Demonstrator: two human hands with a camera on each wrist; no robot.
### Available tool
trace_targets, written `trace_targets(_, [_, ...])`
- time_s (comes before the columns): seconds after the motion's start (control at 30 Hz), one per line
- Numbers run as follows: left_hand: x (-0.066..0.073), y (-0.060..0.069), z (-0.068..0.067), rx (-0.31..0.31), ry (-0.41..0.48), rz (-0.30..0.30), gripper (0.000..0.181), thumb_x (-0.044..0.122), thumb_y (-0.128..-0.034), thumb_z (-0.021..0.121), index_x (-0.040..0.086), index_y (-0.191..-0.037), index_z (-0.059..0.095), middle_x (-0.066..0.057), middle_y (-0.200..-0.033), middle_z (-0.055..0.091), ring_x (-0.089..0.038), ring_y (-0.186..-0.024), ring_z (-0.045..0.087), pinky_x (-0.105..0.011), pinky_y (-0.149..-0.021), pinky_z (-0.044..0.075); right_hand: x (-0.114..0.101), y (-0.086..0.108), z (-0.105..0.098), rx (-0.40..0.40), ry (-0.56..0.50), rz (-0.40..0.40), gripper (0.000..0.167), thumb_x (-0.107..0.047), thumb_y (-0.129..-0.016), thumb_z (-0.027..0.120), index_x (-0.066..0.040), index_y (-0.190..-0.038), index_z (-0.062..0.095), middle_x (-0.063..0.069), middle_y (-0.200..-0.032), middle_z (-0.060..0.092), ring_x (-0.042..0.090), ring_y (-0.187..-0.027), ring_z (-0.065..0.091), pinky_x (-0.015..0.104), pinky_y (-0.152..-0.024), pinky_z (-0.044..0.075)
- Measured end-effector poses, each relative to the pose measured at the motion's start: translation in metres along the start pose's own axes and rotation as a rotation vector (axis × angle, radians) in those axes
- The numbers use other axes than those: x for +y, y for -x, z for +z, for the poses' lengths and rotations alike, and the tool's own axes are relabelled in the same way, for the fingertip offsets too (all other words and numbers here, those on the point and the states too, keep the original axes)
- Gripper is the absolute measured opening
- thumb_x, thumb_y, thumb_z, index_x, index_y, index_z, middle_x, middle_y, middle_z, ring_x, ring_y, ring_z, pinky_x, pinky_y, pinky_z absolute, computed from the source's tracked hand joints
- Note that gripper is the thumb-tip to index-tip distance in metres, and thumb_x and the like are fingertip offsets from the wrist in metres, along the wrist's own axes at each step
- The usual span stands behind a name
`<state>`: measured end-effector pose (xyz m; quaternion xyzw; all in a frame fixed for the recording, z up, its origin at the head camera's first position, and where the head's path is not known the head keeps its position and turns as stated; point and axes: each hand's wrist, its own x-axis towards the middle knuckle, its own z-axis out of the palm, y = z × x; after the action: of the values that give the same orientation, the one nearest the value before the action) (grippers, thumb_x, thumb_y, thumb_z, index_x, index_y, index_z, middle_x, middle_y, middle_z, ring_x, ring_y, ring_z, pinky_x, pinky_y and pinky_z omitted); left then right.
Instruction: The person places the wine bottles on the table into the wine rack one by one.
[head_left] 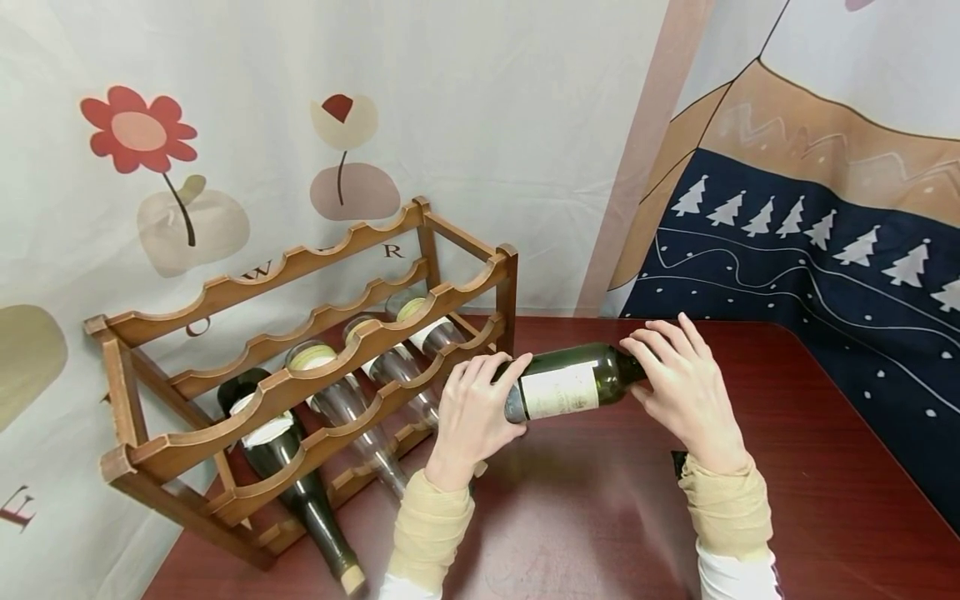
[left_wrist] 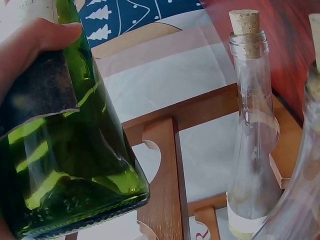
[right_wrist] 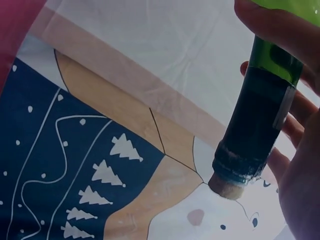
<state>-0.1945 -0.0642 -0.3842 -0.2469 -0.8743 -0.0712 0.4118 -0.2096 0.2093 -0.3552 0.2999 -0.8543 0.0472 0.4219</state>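
A green glass wine bottle (head_left: 558, 390) with a cream label is held tilted nearly sideways above the table, its neck toward the right. My left hand (head_left: 480, 408) grips it near the base; the left wrist view shows the thumb across the dark lower label. At the neck, my right hand (head_left: 678, 383) holds it between thumb and fingers. A cork (right_wrist: 225, 188) plugs the mouth in the right wrist view. Just left of the hands stands a wooden wine rack (head_left: 322, 387), with a dark bottle (head_left: 307, 492) and several clear bottles (head_left: 360, 417) lying in its lower row.
The rack's upper row of curved slots holds no bottles. A corked clear bottle (left_wrist: 252, 125) shows close to my left hand. The dark red table (head_left: 592, 508) runs under everything, with a small black object (head_left: 678, 463) partly behind my right wrist. A printed curtain (head_left: 525, 125) hangs behind.
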Motion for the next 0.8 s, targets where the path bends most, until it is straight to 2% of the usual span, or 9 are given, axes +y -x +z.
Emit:
trace_targets(0.17, [0.0,0.0,0.002,-0.002,-0.027,0.022,0.09,0.042,-0.0392,0.09,0.025,-0.123,0.061,0.0,-0.107,0.066,-0.019,-0.096,0.061,-0.033,-0.082,0.048,0.002,0.001,0.006,-0.007,-0.011,-0.019,0.042,-0.001,-0.058,0.074,-0.005,-0.099,0.065,0.012,-0.096,0.065,0.034,-0.102,0.053,0.049,-0.103,0.038])
trace_targets(0.27, [0.0,0.001,0.003,0.005,-0.039,0.037,0.092,0.043,-0.0381,0.091,0.025,-0.123,0.061,0.0,-0.107,0.066,-0.019,-0.096,0.061,-0.033,-0.083,0.048,0.003,0.002,0.008,-0.021,-0.017,-0.022,0.039,-0.001,-0.058,0.072,-0.005,-0.095,0.064,0.011,-0.093,0.065,0.033,-0.097,0.053,0.047,-0.096,0.042])
trace_targets(0.57, [0.0,0.0,0.003,0.034,-0.074,0.082,0.089,0.044,-0.0392,0.091,0.027,-0.122,0.062,-0.001,-0.107,0.066,-0.02,-0.098,0.062,-0.033,-0.085,0.049,0.004,0.008,0.015,-0.107,-0.012,0.017,0.035,-0.003,-0.054,0.077,-0.006,-0.087,0.063,0.009,-0.079,0.065,0.027,-0.083,0.057,0.041,-0.081,0.046])
trace_targets(0.8, [-0.001,0.0,0.006,0.072,-0.096,0.103,0.089,0.044,-0.0374,0.091,0.026,-0.119,0.063,-0.002,-0.107,0.067,-0.021,-0.098,0.063,-0.032,-0.085,0.049,0.004,0.012,0.019,-0.136,-0.007,0.041,0.032,-0.007,-0.052,0.077,-0.009,-0.078,0.06,0.007,-0.067,0.058,0.023,-0.066,0.054,0.034,-0.061,0.042])
